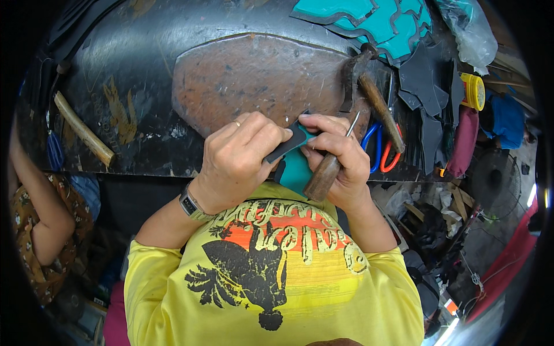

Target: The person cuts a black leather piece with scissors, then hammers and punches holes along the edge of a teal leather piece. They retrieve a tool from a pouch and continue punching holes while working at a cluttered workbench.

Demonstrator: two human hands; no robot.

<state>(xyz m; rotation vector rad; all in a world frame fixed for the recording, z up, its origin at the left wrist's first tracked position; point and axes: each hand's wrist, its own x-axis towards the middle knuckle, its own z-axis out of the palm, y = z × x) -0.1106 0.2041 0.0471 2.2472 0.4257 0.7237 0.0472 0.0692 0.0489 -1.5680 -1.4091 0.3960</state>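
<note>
My left hand [239, 158], with a watch on its wrist, pinches a teal and black piece of sheet material [295, 172] by its folded black edge. The fingers of my right hand [340, 155] close on the other end of that edge. The same hand also holds an awl [324, 176], its wooden handle pointing down toward my shirt and its thin metal tip up and away. Both hands are close together at the table's near edge, in front of my chest. Part of the piece is hidden behind my fingers.
Beyond my hands lies a worn brown slab [254, 75]. To its right are a hammer [378, 104], scissors [384, 150] with blue and red handles, black cut pieces [424, 81] and teal pieces [381, 23]. A curved wooden handle [85, 130] lies left. Another person's arm [43, 202] shows at far left.
</note>
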